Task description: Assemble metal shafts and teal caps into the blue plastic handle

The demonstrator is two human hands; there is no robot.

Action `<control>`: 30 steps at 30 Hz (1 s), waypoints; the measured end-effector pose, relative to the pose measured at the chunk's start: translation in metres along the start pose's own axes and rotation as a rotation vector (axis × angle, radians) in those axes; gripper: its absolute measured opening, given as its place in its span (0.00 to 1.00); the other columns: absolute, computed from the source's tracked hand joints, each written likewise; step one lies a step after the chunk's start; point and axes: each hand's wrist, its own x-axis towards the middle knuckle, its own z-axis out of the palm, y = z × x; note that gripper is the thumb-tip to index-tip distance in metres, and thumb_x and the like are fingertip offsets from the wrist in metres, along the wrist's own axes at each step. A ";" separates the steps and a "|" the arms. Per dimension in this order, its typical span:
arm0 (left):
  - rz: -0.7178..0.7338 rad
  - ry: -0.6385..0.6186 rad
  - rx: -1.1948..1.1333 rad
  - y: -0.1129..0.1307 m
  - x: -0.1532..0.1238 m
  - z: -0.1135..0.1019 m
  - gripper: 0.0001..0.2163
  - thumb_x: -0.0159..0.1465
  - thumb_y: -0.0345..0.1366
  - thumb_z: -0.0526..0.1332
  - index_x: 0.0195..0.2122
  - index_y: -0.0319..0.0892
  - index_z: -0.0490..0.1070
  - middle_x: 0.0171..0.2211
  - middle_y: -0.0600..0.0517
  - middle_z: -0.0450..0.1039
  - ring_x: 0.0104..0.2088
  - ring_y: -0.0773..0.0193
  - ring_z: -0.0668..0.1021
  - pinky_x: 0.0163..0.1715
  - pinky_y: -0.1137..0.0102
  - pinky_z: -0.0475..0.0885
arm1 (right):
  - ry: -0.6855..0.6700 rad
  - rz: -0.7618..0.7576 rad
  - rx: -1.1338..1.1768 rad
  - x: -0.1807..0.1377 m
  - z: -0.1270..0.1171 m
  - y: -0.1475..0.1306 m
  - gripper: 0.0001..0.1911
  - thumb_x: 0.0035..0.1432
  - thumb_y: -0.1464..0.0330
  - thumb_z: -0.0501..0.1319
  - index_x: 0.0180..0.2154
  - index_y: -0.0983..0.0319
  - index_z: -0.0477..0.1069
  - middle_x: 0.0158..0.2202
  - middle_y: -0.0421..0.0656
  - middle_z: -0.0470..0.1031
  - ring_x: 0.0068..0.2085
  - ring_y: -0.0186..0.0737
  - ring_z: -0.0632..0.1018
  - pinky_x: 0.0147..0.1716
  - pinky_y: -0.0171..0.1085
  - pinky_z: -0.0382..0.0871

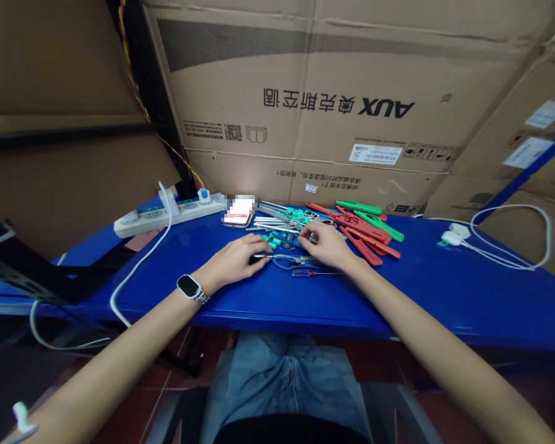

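Note:
On the blue table point(444, 296), my left hand point(238, 258) has its fingers curled around a thin metal rod point(277, 256) lying near small teal plastic parts point(274, 240). A smartwatch point(190, 287) sits on that wrist. My right hand point(326, 242) rests palm down with its fingers bent and pinched on small metal pieces in a pile of silver rods point(272, 219). A small red-handled screwdriver point(308, 272) lies just in front of both hands. Red and green plastic strips point(367, 228) lie in a heap right of my right hand.
A white power strip point(166, 213) with plugged cables lies at the back left, a phone point(238, 211) beside it. A white charger with its looped cable point(456, 234) sits at the right. Large cardboard boxes point(333, 105) stand behind the table. A black metal frame point(23, 271) is at the left.

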 end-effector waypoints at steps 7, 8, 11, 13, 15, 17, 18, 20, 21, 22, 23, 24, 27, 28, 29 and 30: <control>-0.063 0.098 -0.006 -0.004 0.018 -0.016 0.10 0.68 0.38 0.56 0.40 0.40 0.74 0.38 0.47 0.75 0.39 0.60 0.77 0.42 0.65 0.71 | -0.161 -0.074 -0.114 0.012 -0.004 -0.008 0.07 0.56 0.65 0.64 0.37 0.57 0.78 0.40 0.43 0.75 0.38 0.41 0.75 0.34 0.36 0.61; -0.058 0.082 0.002 -0.004 0.025 -0.019 0.09 0.68 0.38 0.56 0.38 0.40 0.74 0.37 0.47 0.75 0.37 0.60 0.76 0.40 0.65 0.71 | -0.185 -0.068 -0.156 0.014 -0.004 -0.009 0.08 0.55 0.65 0.65 0.38 0.57 0.78 0.40 0.43 0.75 0.39 0.42 0.75 0.33 0.36 0.60; -0.050 0.031 0.027 -0.005 0.051 -0.022 0.08 0.66 0.35 0.57 0.35 0.40 0.75 0.35 0.47 0.76 0.35 0.59 0.76 0.38 0.66 0.69 | -0.186 -0.029 -0.205 0.015 -0.002 -0.006 0.13 0.52 0.65 0.66 0.42 0.58 0.76 0.42 0.44 0.75 0.40 0.43 0.75 0.33 0.36 0.60; -0.057 0.026 0.028 -0.006 0.067 -0.020 0.07 0.65 0.33 0.57 0.34 0.40 0.75 0.34 0.47 0.77 0.35 0.59 0.76 0.36 0.67 0.68 | -0.170 -0.035 -0.136 0.014 0.000 0.001 0.14 0.52 0.64 0.67 0.41 0.59 0.75 0.40 0.44 0.76 0.39 0.42 0.75 0.33 0.35 0.61; -0.076 0.040 0.017 -0.009 0.079 -0.015 0.08 0.65 0.32 0.57 0.34 0.39 0.75 0.33 0.48 0.77 0.34 0.60 0.76 0.35 0.67 0.67 | -0.146 -0.038 -0.042 0.014 0.001 0.009 0.11 0.54 0.63 0.65 0.40 0.60 0.75 0.38 0.42 0.77 0.37 0.39 0.75 0.34 0.34 0.63; -0.088 0.052 0.009 -0.013 0.087 -0.007 0.08 0.66 0.33 0.56 0.35 0.39 0.76 0.34 0.47 0.78 0.34 0.60 0.76 0.35 0.67 0.67 | -0.105 0.011 -0.007 0.018 0.000 0.018 0.08 0.57 0.65 0.62 0.38 0.60 0.76 0.36 0.42 0.78 0.35 0.38 0.75 0.34 0.34 0.63; -0.087 0.060 0.005 -0.015 0.089 -0.003 0.09 0.66 0.33 0.56 0.36 0.40 0.76 0.35 0.47 0.78 0.34 0.59 0.77 0.36 0.67 0.67 | -0.081 0.053 -0.026 0.021 -0.001 0.022 0.08 0.58 0.67 0.60 0.38 0.60 0.76 0.36 0.41 0.78 0.35 0.38 0.75 0.34 0.34 0.63; -0.079 0.081 0.001 -0.018 0.089 0.005 0.08 0.67 0.33 0.56 0.37 0.40 0.75 0.37 0.47 0.77 0.36 0.59 0.77 0.38 0.66 0.68 | -0.055 0.133 -0.109 0.029 -0.004 0.027 0.10 0.59 0.68 0.58 0.39 0.59 0.77 0.37 0.42 0.79 0.37 0.40 0.77 0.35 0.35 0.64; -0.074 0.093 0.001 -0.019 0.088 0.009 0.08 0.67 0.34 0.56 0.38 0.41 0.75 0.38 0.47 0.77 0.37 0.59 0.77 0.40 0.66 0.68 | -0.057 0.155 -0.158 0.033 -0.005 0.028 0.10 0.58 0.68 0.58 0.40 0.58 0.77 0.38 0.42 0.79 0.40 0.42 0.77 0.37 0.36 0.65; -0.066 0.102 0.002 -0.020 0.086 0.012 0.08 0.67 0.34 0.56 0.38 0.41 0.75 0.38 0.48 0.77 0.39 0.58 0.77 0.41 0.65 0.69 | -0.055 0.175 -0.200 0.039 -0.006 0.028 0.11 0.59 0.67 0.58 0.42 0.58 0.77 0.40 0.43 0.80 0.42 0.43 0.77 0.39 0.37 0.66; -0.057 0.109 0.004 -0.020 0.083 0.014 0.08 0.67 0.34 0.56 0.38 0.42 0.75 0.38 0.48 0.76 0.40 0.57 0.76 0.43 0.64 0.69 | -0.060 0.185 -0.234 0.044 -0.005 0.028 0.13 0.59 0.66 0.58 0.43 0.58 0.77 0.41 0.44 0.80 0.44 0.44 0.78 0.40 0.37 0.67; -0.045 0.113 0.008 -0.020 0.080 0.016 0.08 0.67 0.34 0.56 0.38 0.42 0.75 0.38 0.48 0.76 0.42 0.57 0.76 0.44 0.63 0.69 | -0.063 0.193 -0.270 0.049 -0.005 0.027 0.14 0.60 0.65 0.58 0.44 0.57 0.77 0.43 0.45 0.79 0.46 0.46 0.78 0.41 0.38 0.68; 0.001 0.100 0.028 -0.017 0.073 0.018 0.08 0.67 0.33 0.55 0.37 0.41 0.74 0.38 0.47 0.75 0.43 0.56 0.74 0.44 0.62 0.69 | -0.081 0.192 -0.343 0.065 0.000 0.023 0.19 0.58 0.64 0.60 0.51 0.57 0.75 0.51 0.48 0.77 0.49 0.49 0.77 0.43 0.40 0.69; 0.007 0.093 0.034 -0.015 0.072 0.018 0.08 0.67 0.33 0.55 0.37 0.41 0.74 0.38 0.46 0.75 0.42 0.56 0.73 0.43 0.62 0.69 | -0.096 0.201 -0.360 0.070 0.001 0.021 0.20 0.56 0.64 0.61 0.51 0.57 0.75 0.51 0.49 0.77 0.50 0.50 0.77 0.43 0.40 0.69; 0.009 0.085 0.038 -0.013 0.071 0.018 0.08 0.67 0.33 0.55 0.36 0.41 0.74 0.37 0.46 0.75 0.41 0.56 0.73 0.43 0.62 0.70 | -0.110 0.207 -0.367 0.074 0.002 0.020 0.19 0.55 0.65 0.62 0.50 0.57 0.76 0.50 0.49 0.77 0.50 0.51 0.78 0.43 0.40 0.69; 0.010 0.077 0.038 -0.012 0.071 0.018 0.08 0.67 0.33 0.55 0.35 0.41 0.74 0.37 0.46 0.74 0.41 0.56 0.73 0.42 0.62 0.70 | -0.123 0.215 -0.372 0.077 0.003 0.019 0.18 0.53 0.65 0.63 0.48 0.57 0.77 0.49 0.49 0.78 0.49 0.51 0.78 0.42 0.40 0.69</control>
